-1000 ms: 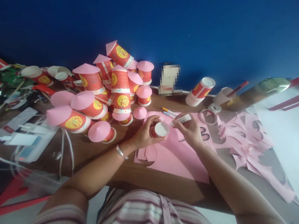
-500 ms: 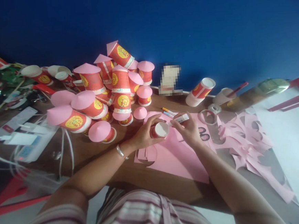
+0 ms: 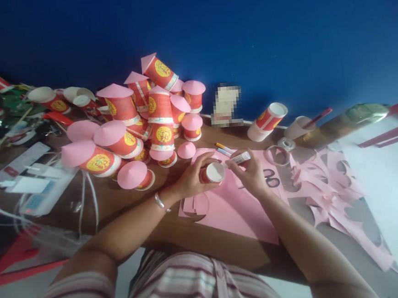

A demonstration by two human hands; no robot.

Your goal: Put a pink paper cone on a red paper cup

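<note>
My left hand (image 3: 193, 176) is wrapped around a red paper cup (image 3: 215, 172), its pale round end facing up toward me. In my right hand (image 3: 251, 174) is a white glue stick (image 3: 240, 157), pinched in the fingers, with its tip at the right edge of the cup's end. Whether the tip touches the rim I cannot tell. Both hands are above a sheet of pink paper (image 3: 239, 219). Black-handled scissors (image 3: 272, 178) lie on the sheet beside my right wrist, their blades partly hidden. Pens (image 3: 224, 150) lie just beyond my hands.
Red cups with pink paper cones (image 3: 132, 175) are piled to the left. A power strip (image 3: 37, 196) with cables sits farther left. On the right are pink paper scraps (image 3: 329, 189), a tape roll (image 3: 277, 155) and stacked cups (image 3: 267, 121). A blue wall (image 3: 246, 49) closes the back.
My right hand and the glue stick have shifted very slightly left along the cup's rim. My left hand keeps the cup in nearly the same place.
</note>
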